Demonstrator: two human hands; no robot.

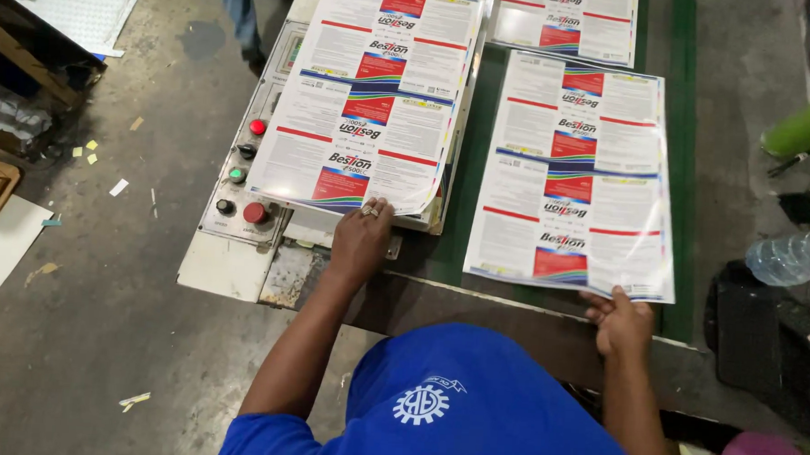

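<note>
At the 9 o'clock side of the bench: a grey control panel (243, 189) with red, green and black buttons, set at the machine's edge, in reach of whoever stands there. Scraps of paper lie on the concrete floor (101, 314) beyond it.

Next, at about 11 o'clock from the person in the blue shirt (442, 411): a stack of printed label sheets (370, 99), glossy, red-and-blue panels, squared up on the machine's tray. The near edge overhangs slightly and curls up, likely why a hand is on it. Left hand (361, 239) is palm down, fingers loosely bent, tips resting on that near edge. Pressing or steadying, not pinching, as far as I can see; a ring shows on one finger.

At 1 o'clock: a single printed sheet (575, 180) lying flat on the green belt (680, 176), well apart from the stack, with another sheet further up the belt at 12. Right hand (621, 321) is at its near right corner, thumb on top, fingers curled under the edge, so closed on the sheet in a pinch. Flat on the belt, the sheet only offers its edge.

Far 3 o'clock: a clear plastic bottle (791, 255) on its side and a green tube (805, 128), neither touched.
</note>
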